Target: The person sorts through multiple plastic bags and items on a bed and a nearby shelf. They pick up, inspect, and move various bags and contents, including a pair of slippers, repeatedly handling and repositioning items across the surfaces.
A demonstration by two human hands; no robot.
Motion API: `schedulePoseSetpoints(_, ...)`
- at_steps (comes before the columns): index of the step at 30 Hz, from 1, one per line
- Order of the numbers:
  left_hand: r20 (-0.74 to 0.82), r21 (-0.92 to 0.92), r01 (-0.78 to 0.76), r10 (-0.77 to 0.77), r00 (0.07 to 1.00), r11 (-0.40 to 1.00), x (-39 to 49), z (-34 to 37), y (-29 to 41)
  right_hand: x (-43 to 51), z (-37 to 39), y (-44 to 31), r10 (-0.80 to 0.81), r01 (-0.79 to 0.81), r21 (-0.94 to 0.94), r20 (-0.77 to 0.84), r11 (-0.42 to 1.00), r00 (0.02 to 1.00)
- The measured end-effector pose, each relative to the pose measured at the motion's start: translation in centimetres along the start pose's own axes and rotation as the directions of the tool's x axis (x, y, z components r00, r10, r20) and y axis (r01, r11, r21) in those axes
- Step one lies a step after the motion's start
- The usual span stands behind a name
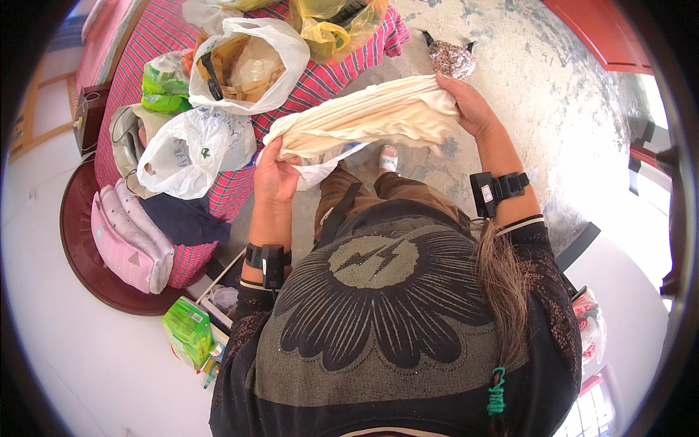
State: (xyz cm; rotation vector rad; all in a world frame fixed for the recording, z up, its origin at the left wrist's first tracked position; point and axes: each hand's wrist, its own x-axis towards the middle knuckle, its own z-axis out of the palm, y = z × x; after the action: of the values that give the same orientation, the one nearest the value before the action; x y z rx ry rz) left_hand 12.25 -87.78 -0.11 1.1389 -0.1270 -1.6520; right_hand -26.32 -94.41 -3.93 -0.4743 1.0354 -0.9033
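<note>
A cream-coloured piece of cloth (360, 117) is stretched out in the air between my two hands, creased along its length. My left hand (274, 172) pinches its near left end, and my right hand (466, 105) grips the far right corner. Below the left part of the cloth hangs a white plastic bag (322, 172), partly hidden; whether my left hand holds it too I cannot tell. Left of the cloth, a white plastic bag with blue print (191, 145) lies on the bed's red plaid cover (349, 76).
An open white bag (256, 98) with brown paper inside, a yellow plastic bag (333, 33) and a green package (166, 82) sit on the plaid cover. Folded pink bedding (128, 240) lies by the dark red headboard (82, 262). A patterned bundle (450, 59) rests on the concrete floor (524, 109).
</note>
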Motion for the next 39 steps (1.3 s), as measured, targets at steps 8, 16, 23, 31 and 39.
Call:
schedulePoseSetpoints(8,0.044,-0.05,0.029,-0.027,0.999,0.998,-0.5,-0.2,0.8,1.4,-0.3,-0.3,-0.112,0.101,0.148,0.069,0.984,0.991)
schedulePoseSetpoints(16,0.048,-0.03,0.085,-0.084,0.995,0.996,-0.8,-0.6,0.8,2.1,-0.7,-1.5,0.086,-0.157,0.42,0.183,0.894,0.979)
schedulePoseSetpoints(23,-0.004,0.079,0.139,-0.139,0.99,0.987,-0.9,-0.8,0.4,2.9,-1.9,-2.9,-0.038,-0.089,0.506,0.236,0.858,0.971)
schedulePoseSetpoints(31,-0.04,0.027,0.144,-0.143,0.989,0.989,-1.2,0.4,-0.1,1.2,-3.2,-4.9,-0.09,-0.02,0.515,0.187,0.857,0.978)
schedulePoseSetpoints(39,-0.072,0.247,0.145,-0.131,0.989,0.958,-1.8,-0.7,-0.4,-4.3,-3.4,-7.8,-0.379,0.334,0.37,0.056,0.867,0.924)
